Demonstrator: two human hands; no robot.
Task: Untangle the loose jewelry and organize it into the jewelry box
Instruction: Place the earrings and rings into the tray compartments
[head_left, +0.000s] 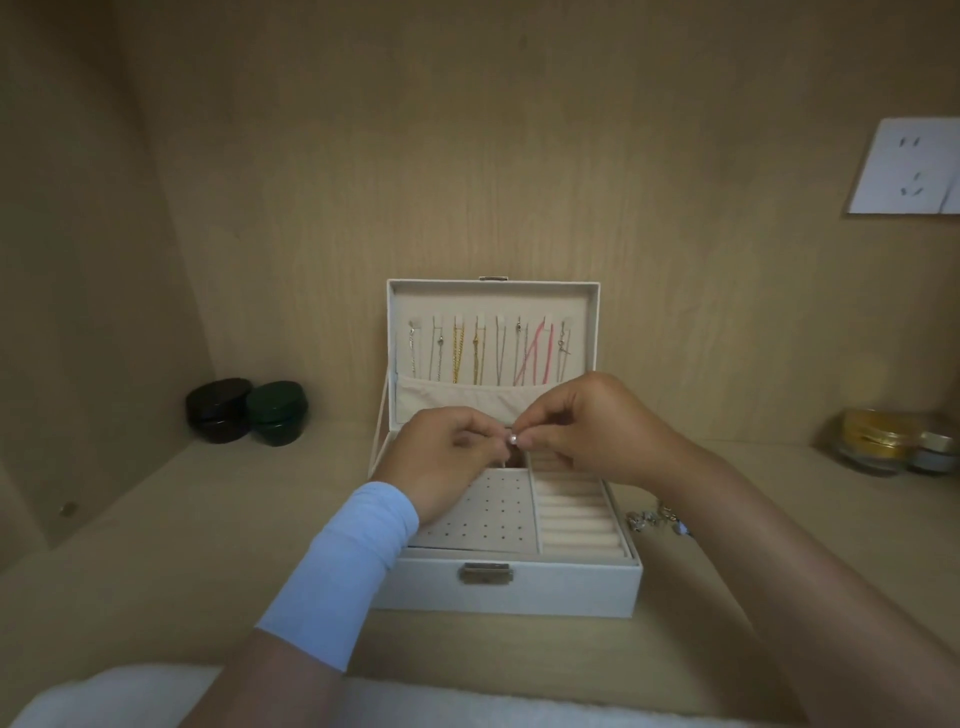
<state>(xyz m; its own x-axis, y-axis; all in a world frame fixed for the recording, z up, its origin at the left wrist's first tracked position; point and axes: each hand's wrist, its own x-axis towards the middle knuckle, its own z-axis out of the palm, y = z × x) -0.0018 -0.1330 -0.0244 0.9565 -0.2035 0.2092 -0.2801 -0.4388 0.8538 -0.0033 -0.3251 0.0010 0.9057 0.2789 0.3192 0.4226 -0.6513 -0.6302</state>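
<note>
Pale wooden shelf (156, 545) in a wood-panelled alcove. Jewelry box (519, 587) sits centred, long axis left to right, lid upright, clasp facing the person. Above its tray, left hand (447, 452) and right hand (587, 431) together pinch a pearl earring (512, 439).

head cam | looks forward and down | close over jewelry box (571, 587) | wide-angle | single view

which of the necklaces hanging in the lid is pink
The pink cord, on the second hook from the right in the open lid of the jewelry box. The other chains are thin gold or silver-coloured metal.
</note>
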